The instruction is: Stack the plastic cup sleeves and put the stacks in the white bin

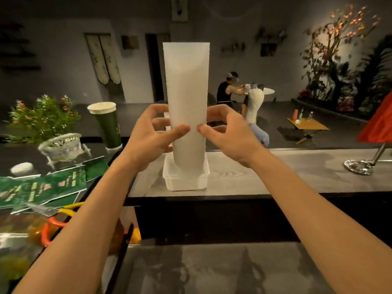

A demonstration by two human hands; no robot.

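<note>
Stack: the stack (186, 85) of sleeves stands upright, long axis vertical, and rises well above both my hands.
Lower end: it sits inside the rim of the bin (169, 183), which stands on the counter (275, 179) straight ahead of me.
Left grip: the left grip (152, 134) is curled round the stack's left side, with the thumb (180, 130) pressed on the near face.
Right grip: the right grip (229, 134) is curled round the right side, its thumb (203, 129) on the same face. The two thumb tips are just apart.
Grip height: both hold the lower half, above the bin rim. The long part of the column is unsupported above them.
Key relation: the bin lies directly below my hands and in line with the stack's axis, so I judge the next move to be straight down or a plain release, with no sideways travel.
Nearer hand: neither. Both sit level, one each side of the column.
Risk (judgement): the stack is tall over a small base and may lean once I let go.
Hidden: my fingers behind the stack are mostly covered. The bin walls are cloudy, so I cannot tell whether the foot of the stack rests on the bin floor.
Unclear: a pale edge shows behind my left fingers, and I cannot say whether it is another sleeve. Single sleeves cannot be counted, as only fine ribbing shows.
Nearby: a green cup (108, 124) stands to the left, well apart from the bin.
</note>
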